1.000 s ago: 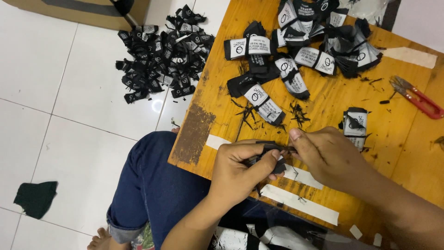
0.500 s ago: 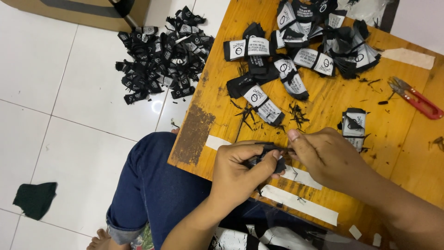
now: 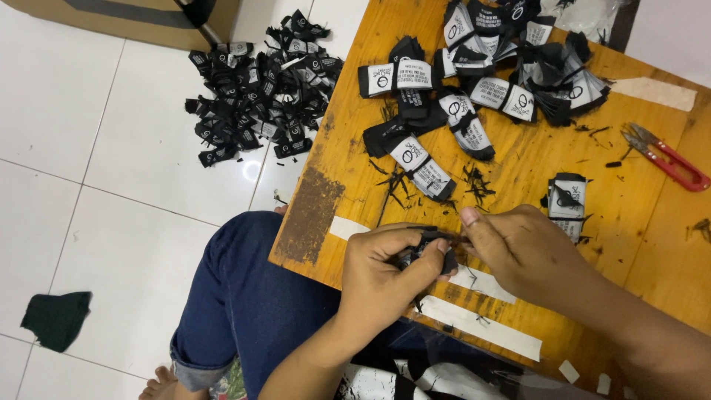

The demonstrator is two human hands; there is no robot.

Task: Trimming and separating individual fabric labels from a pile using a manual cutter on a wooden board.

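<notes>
Black woven label [image 3: 429, 248] (small, crumpled) pinched between both hands, left [image 3: 381, 274] and right [image 3: 522, 252], over scuffed wooden table [image 3: 629, 215].

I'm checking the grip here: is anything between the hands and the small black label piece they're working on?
Nothing visible. The left hand pinches the black label piece directly, and the right hand touches it with its thumb and fingertips above the wooden table.

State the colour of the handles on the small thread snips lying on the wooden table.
Red, with bare metal blades; the thread snips show clearly in the head view.

Both hands meet at centre, left hand [image 3: 381, 270] curled closed, right hand [image 3: 522, 252] pinching beside it.
</notes>
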